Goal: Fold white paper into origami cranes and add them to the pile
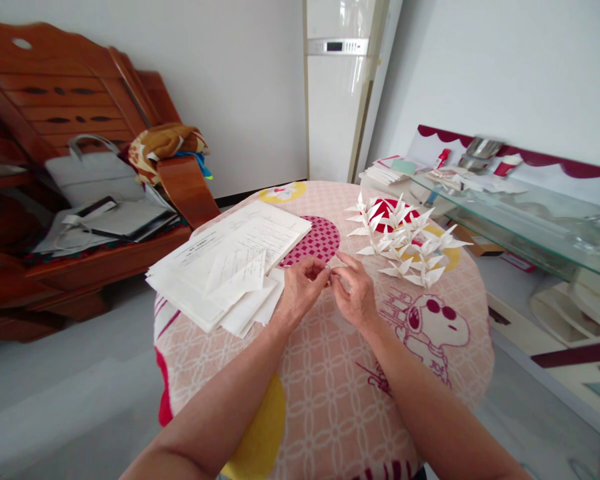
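Observation:
Over the middle of the round table, my left hand (304,285) and my right hand (354,291) meet at the fingertips. Both are closed in a pinch on a small folded piece of white paper (337,263), mostly covered by the fingers. To the right of my right hand stand several white folded paper cranes (403,243), grouped close together. Beside my left hand lies a stack of printed paper sheets (220,260), with smaller cut sheets (240,273) on top and at its near edge.
A patterned cloth (325,393) covers the round table. Left of it is a wooden bench (180,190) with a grey bag (93,170) and a laptop-like device (130,220). A glass-topped cabinet (520,233) holding papers and cups runs along the right. A tall air conditioner (335,100) stands behind.

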`<state>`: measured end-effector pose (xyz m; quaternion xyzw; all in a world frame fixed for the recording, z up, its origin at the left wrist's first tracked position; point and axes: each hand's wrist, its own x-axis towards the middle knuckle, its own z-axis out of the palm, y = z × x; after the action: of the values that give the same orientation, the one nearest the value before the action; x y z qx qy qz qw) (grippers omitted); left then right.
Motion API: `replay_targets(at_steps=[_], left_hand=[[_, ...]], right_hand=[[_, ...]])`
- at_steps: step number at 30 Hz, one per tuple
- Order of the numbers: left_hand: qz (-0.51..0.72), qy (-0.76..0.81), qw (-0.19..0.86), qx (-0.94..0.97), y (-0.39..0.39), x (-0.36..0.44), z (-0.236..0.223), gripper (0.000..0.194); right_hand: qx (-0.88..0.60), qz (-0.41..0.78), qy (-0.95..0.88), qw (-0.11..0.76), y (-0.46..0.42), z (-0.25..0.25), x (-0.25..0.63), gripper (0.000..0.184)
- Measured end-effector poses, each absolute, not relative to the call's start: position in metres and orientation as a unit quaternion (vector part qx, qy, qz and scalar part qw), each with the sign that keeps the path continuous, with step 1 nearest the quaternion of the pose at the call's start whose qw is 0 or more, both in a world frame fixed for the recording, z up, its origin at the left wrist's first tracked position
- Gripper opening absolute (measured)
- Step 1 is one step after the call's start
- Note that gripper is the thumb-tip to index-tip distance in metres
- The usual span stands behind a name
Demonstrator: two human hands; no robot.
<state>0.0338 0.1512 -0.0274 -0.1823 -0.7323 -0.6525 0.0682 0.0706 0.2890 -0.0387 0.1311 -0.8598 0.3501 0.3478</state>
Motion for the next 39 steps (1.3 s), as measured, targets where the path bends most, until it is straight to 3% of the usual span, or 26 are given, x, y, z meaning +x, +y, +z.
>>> replay_targets(at_steps=[13, 20, 30, 39], left_hand=[[-0.542, -0.776, 0.130, -0.294, 0.1470, 0.0372, -0.0290, 0.015], [-0.688, -0.699, 0.028, -0.191, 0.1513, 0.0381, -0.0239, 0.039], [-0.781, -0.612, -0.089, -0.081, 0.1542, 0.0346, -0.0247, 0.025], [-0.809, -0.563, -0.164, -0.041, 0.1512, 0.0305, -0.0274, 0.026]], right_hand=[[0.109, 0.345, -0.842, 0.401, 0.2900, -0.0401, 0.0682, 0.015], [0.104, 0.324, -0.849, 0.405, 0.2879, -0.0374, 0.0694, 0.016], [0.118, 0.310, -0.857, 0.394, 0.2866, -0.0344, 0.0720, 0.017], [0.119, 0.313, -0.859, 0.388, 0.2860, -0.0372, 0.0716, 0.020]])
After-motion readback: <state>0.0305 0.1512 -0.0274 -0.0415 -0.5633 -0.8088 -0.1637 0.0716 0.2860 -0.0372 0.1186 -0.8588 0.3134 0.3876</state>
